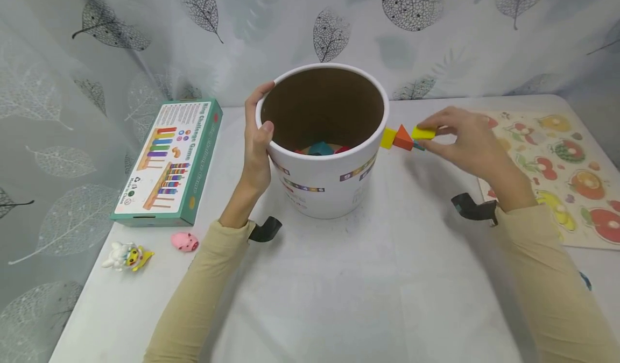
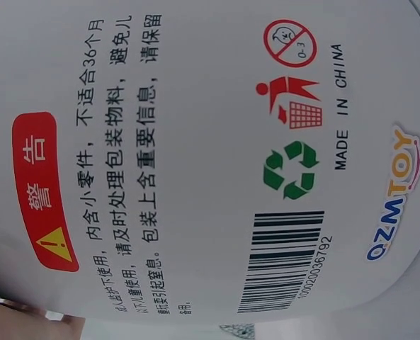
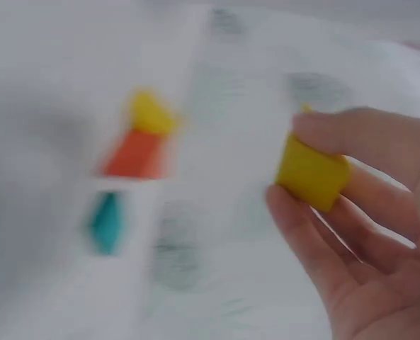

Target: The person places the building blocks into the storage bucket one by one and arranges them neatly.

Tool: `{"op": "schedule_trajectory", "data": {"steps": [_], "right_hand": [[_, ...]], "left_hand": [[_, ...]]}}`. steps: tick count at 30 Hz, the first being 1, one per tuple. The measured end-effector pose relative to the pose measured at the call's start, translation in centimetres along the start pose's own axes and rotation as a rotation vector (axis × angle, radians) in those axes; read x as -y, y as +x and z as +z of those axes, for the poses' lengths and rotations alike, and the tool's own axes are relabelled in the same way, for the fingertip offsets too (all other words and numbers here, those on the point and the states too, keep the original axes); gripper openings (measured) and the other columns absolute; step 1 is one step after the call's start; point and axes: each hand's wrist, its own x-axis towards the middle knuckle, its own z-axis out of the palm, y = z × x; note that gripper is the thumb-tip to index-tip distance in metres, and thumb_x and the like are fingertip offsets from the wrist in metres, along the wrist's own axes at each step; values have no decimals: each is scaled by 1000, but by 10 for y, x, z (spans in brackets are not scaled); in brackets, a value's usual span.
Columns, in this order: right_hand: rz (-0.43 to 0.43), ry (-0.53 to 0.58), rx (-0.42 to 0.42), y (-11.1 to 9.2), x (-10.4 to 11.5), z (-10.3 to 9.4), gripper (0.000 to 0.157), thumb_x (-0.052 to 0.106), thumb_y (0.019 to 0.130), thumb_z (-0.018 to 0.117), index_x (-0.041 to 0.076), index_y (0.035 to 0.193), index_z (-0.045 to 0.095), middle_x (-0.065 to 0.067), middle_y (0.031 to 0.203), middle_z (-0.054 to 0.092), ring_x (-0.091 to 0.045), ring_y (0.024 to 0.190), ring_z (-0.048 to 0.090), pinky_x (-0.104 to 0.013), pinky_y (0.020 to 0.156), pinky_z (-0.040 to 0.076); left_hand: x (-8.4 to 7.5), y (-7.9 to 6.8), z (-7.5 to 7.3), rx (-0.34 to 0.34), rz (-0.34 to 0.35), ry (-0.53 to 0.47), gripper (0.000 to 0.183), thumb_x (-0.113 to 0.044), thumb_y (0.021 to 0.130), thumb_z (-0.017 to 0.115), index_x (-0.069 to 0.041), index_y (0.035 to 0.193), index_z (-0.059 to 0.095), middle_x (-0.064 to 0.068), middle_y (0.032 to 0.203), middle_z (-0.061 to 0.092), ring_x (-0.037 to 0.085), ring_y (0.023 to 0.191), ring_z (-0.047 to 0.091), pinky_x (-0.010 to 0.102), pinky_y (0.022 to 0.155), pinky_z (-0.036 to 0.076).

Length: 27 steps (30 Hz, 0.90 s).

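Observation:
My left hand [image 1: 256, 148] grips the left rim of a tall white bucket [image 1: 319, 191], thumb and fingers over its edge. Inside lie several blocks, among them a blue block [image 1: 321, 148]; the bucket's depth hides the others in part. In the left wrist view the printed bucket wall [image 2: 195, 170] fills nearly everything. Right of the bucket, my right hand [image 1: 467, 140] pinches a yellow block [image 3: 312, 173] between thumb and fingers. Below it on the table are an orange-red block [image 1: 403, 139], another yellow block [image 1: 388, 138] and a teal block [image 3: 108, 223], blurred in the right wrist view.
A Ring Challenge Game box [image 1: 164, 161] lies at the left. In front of it are a pink pig figure [image 1: 184, 241] and a white-and-yellow figure [image 1: 128, 256]. A fruit-picture board [image 1: 513, 132] lies at the right, partly under the right arm. A leaf-patterned curtain [image 1: 290, 24] hangs behind.

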Motion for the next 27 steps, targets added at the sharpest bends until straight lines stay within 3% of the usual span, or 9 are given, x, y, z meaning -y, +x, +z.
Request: {"op": "schedule_trajectory", "data": {"steps": [4,7,11,15,21,27], "right_hand": [[-100,128,-229,10,34,-21,37,-1,76,79,1,112,71,-1,109,67,-2,98,60,-10,88,48],[-180,301,-305,18,64,-31,39,-10,74,77,-4,111,70,5,108,67,-4,103,60,-12,92,48],[-265,448,-278,26,100,-34,38,-12,74,75,-7,111,69,3,109,67,-14,106,60,-17,93,50],[-333,491,-223,33,122,-27,38,-12,74,75,-6,112,69,-3,110,67,-15,106,60,-19,91,52],[-350,534,-174,37,131,-18,37,-11,74,76,-5,110,70,-3,110,66,-14,105,61,-22,92,52],[-347,536,-177,39,127,-20,37,-11,74,76,-6,110,69,-5,110,65,-15,103,63,-22,90,53]], "left_hand": [[0,0,-1,-6,-3,-3,90,-68,81,49,-12,147,27,11,145,40,32,132,41,61,110,30],[0,0,-1,-6,-1,-7,90,-68,81,49,-12,147,26,11,145,40,32,132,41,61,110,30],[0,0,-1,1,-1,-5,91,-70,81,49,-12,148,26,11,145,40,31,132,41,60,110,30],[0,0,-1,-3,-5,9,92,-71,81,49,-12,148,26,9,146,39,30,132,41,59,110,31],[-1,-1,-1,-6,-8,21,92,-70,81,48,-12,148,26,7,146,38,29,133,41,59,110,32],[-1,0,0,-9,-13,14,91,-70,81,48,-12,147,27,7,146,39,29,132,42,58,110,32]]}}
